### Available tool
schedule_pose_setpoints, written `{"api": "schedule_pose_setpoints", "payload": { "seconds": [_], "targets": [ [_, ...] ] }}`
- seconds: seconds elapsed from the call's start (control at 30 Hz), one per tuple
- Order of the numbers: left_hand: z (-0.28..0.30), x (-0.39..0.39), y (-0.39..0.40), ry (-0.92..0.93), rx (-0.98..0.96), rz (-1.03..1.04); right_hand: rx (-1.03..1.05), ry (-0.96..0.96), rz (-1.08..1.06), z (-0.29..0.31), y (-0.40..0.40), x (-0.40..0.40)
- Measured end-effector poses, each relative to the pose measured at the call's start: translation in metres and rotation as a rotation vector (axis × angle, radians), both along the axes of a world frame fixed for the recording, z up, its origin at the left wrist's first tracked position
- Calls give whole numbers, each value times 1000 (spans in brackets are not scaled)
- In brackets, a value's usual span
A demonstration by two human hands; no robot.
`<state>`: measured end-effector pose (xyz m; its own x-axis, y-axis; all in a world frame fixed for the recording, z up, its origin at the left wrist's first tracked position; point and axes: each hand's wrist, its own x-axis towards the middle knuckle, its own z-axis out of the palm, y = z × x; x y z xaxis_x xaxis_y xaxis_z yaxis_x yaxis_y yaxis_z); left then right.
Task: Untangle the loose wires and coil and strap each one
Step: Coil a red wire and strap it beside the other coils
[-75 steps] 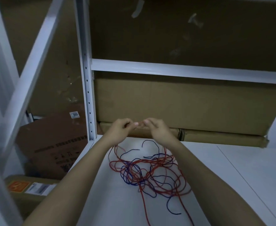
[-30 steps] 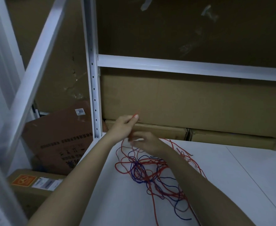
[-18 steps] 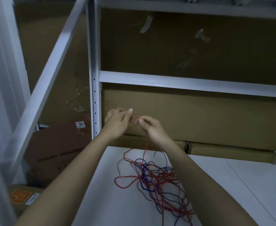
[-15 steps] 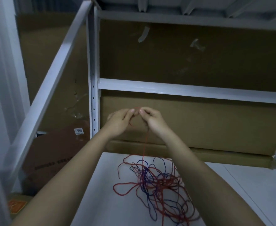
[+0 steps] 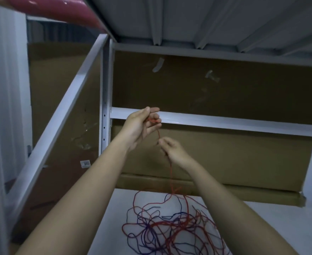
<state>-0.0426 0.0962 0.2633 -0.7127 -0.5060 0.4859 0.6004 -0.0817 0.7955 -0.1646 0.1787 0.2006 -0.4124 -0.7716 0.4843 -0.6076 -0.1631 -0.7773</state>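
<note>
We lift the thin red wire high so it slides free of the red-and-blue tangle on the white worktop: left hand pinches its end, right hand grips lower.

In front of me a white metal shelving frame stands against large brown cardboard sheets, dimly lit, above a white surface.

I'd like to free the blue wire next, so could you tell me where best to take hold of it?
Probably pinch the blue wire at its open loops on the tangle's left edge, coming from the left; there it lies clear of the red wire.
</note>
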Motion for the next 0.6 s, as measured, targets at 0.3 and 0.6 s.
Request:
{"api": "schedule_pose_setpoints", "payload": {
  "seconds": [0.3,0.6],
  "targets": [
    [-90,9,-5,-522,-782,367,1,626,-85,-73,48,30],
    [-142,39,18,-402,-288,-111,57,-1,27,-87,17,11]
  ]
}}
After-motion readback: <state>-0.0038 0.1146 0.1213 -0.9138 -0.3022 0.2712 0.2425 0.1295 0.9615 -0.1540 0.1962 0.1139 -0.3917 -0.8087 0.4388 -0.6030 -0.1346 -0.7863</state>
